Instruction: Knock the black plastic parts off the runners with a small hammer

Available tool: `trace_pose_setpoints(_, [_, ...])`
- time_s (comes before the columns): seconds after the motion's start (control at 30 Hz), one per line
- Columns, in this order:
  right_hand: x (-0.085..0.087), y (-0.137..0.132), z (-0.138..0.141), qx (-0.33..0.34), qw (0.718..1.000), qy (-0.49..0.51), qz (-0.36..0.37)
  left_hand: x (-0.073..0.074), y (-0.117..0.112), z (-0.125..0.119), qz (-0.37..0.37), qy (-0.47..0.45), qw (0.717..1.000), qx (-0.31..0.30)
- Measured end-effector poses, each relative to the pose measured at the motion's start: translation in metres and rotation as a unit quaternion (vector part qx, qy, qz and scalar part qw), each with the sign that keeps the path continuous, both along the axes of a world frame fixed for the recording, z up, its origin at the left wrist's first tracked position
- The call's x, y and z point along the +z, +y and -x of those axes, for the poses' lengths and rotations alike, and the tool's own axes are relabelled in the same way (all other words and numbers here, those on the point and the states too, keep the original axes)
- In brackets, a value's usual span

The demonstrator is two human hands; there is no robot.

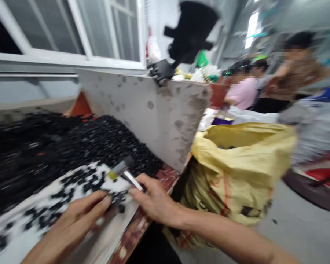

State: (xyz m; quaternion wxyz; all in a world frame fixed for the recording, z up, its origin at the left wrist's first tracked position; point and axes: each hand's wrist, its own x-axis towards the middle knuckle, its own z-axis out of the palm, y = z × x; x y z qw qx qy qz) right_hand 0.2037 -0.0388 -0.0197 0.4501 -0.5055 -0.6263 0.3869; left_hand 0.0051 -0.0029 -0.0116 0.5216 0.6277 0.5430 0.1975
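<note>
A big heap of small black parts [71,146] covers the bench on the left, and several lie scattered on a white sheet [24,223] near me. My right hand [154,200] is closed on a thin tool [123,173] with a flat metal blade and a yellow mark, held over the sheet. My left hand [71,227] reaches in from below with its fingers stretched toward the loose black parts [118,201] beside the tool. The picture is smeared by motion.
A spotted grey board [154,110] stands upright behind the heap. A yellow sack [242,172] hangs open at the bench's right edge. A black object [189,33] on a clamp sits on top of the board. Other people sit at the far right.
</note>
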Motion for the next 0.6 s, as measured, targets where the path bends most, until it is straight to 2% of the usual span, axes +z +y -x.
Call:
trace_pose_setpoints(0.07, [-0.004,-0.001,0.001,0.024,0.999,0.021,0.015,0.016,-0.006,-0.008,0.015,-0.006,1.0,0.013])
trace_pose_setpoints(0.13, [-0.008,0.001,0.001,0.048,0.998,0.028,0.022,0.024,-0.008,-0.013,0.06,-0.054,0.997,0.02])
trace_pose_setpoints(0.2, [-0.009,0.002,0.001,0.059,0.998,0.014,0.015,0.025,-0.009,-0.014,0.116,-0.096,0.988,0.04])
trace_pose_setpoints(0.27, [-0.01,0.003,0.002,0.058,0.998,-0.001,0.004,0.022,-0.012,-0.013,0.141,-0.123,0.981,0.058])
trace_pose_setpoints(0.37, [-0.009,0.004,0.003,0.059,0.998,-0.027,0.005,0.018,-0.014,-0.011,0.137,-0.135,0.98,0.05])
trace_pose_setpoints(0.5, [-0.008,0.008,0.005,0.095,0.994,-0.055,0.028,0.018,-0.008,-0.007,0.151,-0.136,0.978,0.04])
trace_pose_setpoints(0.6, [-0.006,0.016,0.0,0.092,0.99,-0.108,-0.01,0.023,-0.006,0.0,0.154,-0.141,0.976,0.061])
